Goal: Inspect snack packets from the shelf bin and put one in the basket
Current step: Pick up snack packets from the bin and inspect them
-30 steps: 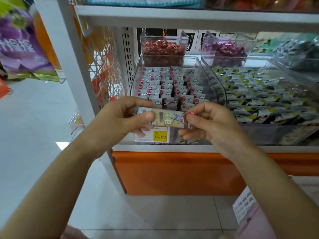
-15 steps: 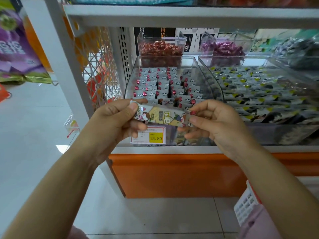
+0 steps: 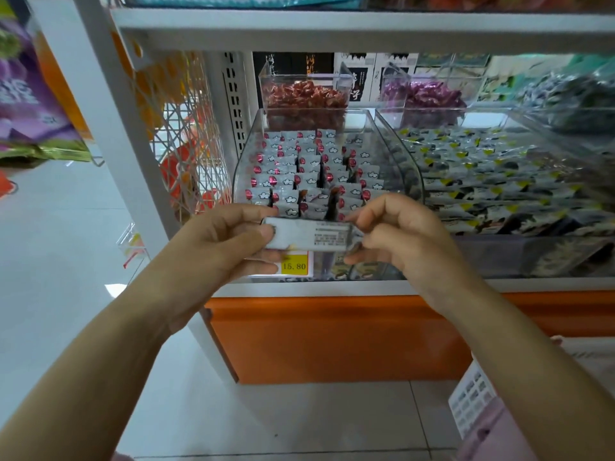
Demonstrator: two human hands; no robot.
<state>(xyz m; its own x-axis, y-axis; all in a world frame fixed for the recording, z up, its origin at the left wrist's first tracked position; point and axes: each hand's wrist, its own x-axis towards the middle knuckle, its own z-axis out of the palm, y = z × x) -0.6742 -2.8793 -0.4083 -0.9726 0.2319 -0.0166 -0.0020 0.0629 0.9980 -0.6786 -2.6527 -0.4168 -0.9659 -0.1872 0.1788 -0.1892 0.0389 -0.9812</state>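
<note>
Basically, left hand (image 3: pixel 213 247) and right hand (image 3: pixel 396 241) each pinched an end of the snack packet (image 3: pixel 309 237): silvery back, printed label showing.

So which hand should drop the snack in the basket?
Probably the right hand. Both hands pinch the packet, one at each end, but the basket sits low on the right, beside that forearm; the left hand would have to cross over.
</note>
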